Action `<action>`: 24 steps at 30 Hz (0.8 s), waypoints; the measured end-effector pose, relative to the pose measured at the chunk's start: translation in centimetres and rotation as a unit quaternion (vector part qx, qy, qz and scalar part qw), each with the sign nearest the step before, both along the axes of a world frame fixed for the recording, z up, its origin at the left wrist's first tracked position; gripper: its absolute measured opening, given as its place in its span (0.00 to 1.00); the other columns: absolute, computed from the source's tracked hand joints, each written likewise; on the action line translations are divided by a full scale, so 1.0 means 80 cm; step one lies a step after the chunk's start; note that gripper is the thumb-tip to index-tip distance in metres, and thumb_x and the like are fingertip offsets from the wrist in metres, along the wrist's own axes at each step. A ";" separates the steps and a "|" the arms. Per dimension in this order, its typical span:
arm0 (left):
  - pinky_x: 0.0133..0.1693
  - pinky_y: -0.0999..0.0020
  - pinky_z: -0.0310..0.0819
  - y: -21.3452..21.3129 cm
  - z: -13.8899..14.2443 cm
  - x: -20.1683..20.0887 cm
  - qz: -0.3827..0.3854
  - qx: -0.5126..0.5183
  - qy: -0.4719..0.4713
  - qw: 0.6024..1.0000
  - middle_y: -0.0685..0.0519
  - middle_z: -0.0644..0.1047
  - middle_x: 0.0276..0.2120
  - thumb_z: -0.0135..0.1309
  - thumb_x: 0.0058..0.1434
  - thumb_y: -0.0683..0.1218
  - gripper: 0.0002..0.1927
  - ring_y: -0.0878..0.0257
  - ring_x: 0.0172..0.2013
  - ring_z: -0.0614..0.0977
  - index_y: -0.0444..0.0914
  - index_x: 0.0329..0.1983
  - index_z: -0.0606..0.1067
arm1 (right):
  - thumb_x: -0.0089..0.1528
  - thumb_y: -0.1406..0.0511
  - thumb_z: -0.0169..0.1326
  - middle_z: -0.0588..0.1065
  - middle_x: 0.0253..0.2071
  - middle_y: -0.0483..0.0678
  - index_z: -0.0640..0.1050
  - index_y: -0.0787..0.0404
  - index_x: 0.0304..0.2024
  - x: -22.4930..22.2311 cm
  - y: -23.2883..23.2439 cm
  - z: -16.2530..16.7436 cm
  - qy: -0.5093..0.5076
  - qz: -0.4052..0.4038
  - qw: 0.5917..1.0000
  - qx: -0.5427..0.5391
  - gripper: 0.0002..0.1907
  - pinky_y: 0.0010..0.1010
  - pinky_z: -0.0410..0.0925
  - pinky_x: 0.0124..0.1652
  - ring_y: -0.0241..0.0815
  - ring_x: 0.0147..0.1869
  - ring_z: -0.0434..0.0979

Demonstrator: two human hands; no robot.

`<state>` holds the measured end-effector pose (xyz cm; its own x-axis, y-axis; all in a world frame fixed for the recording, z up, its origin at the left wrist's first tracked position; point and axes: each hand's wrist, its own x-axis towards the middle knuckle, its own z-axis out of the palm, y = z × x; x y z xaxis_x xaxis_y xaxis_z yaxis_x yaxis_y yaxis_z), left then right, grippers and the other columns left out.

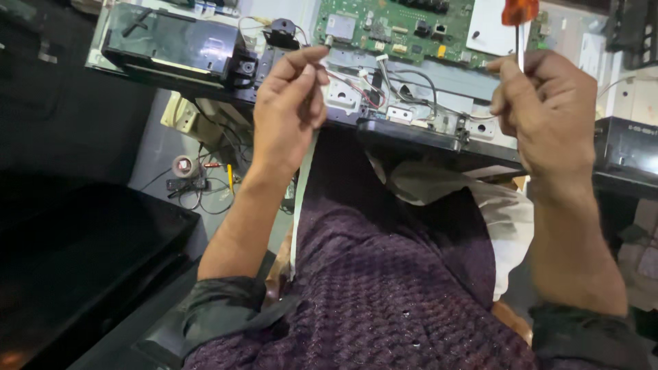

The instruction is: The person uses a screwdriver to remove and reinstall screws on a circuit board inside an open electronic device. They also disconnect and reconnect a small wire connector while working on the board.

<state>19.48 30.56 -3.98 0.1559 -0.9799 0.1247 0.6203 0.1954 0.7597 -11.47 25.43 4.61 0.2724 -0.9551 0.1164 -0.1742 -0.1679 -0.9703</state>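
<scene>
Head view: the left hand (286, 109) pinches a flat white ribbon cable (299, 199) hanging straight down from its grip, while the right hand (548, 109) fists an orange-handled screwdriver (519, 14), handle up, above the green circuit board (394, 27).

Below me on the floor I see a small grey roll of tape (184, 165) beside tangled black cables (199, 195). A cream plastic power strip (179, 114) lies near them. A glossy black flat panel (75, 260) fills my lower left.
</scene>
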 end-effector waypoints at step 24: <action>0.68 0.53 0.69 -0.041 -0.022 -0.011 -0.127 0.006 0.281 0.951 0.30 0.68 0.64 0.37 0.74 0.35 0.20 0.44 0.65 0.72 0.23 0.68 0.61 | 0.84 0.64 0.42 0.81 0.46 0.56 0.68 0.68 0.52 0.130 -0.029 0.010 0.012 0.152 0.956 -0.250 0.12 0.30 0.82 0.50 0.42 0.50 0.86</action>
